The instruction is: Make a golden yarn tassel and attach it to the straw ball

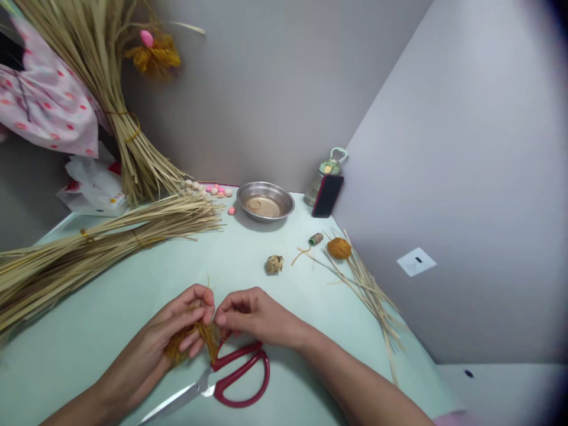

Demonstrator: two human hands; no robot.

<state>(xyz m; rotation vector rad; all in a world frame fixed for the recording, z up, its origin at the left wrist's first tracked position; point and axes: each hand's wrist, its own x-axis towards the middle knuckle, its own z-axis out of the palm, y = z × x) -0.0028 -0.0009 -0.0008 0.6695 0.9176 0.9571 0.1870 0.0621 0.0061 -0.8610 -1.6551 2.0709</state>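
My left hand [162, 334] is closed around a tuft of golden-brown yarn [206, 336], whose loose strands hang out past the fingers. Close to its fingertips, my right hand [261, 316] has its thumb and forefinger pinched together; what lies between them is too small to make out. Below both hands, a pair of scissors [207, 386] with red handles rests on the pale green table, blades pointing to the lower left. Beyond the hands sits a small knotted, straw-coloured ball [274, 264].
Straw bundles [119, 234] lie at left, another [118, 118] leaning upright. A metal bowl [266, 218] of water stands at the back beside pink and beige beads [215, 190]. Rightward are a phone [328, 196], bottle [313, 188], thread spool [316, 239], brown yarn ball [339, 248] and loose straws [370, 290].
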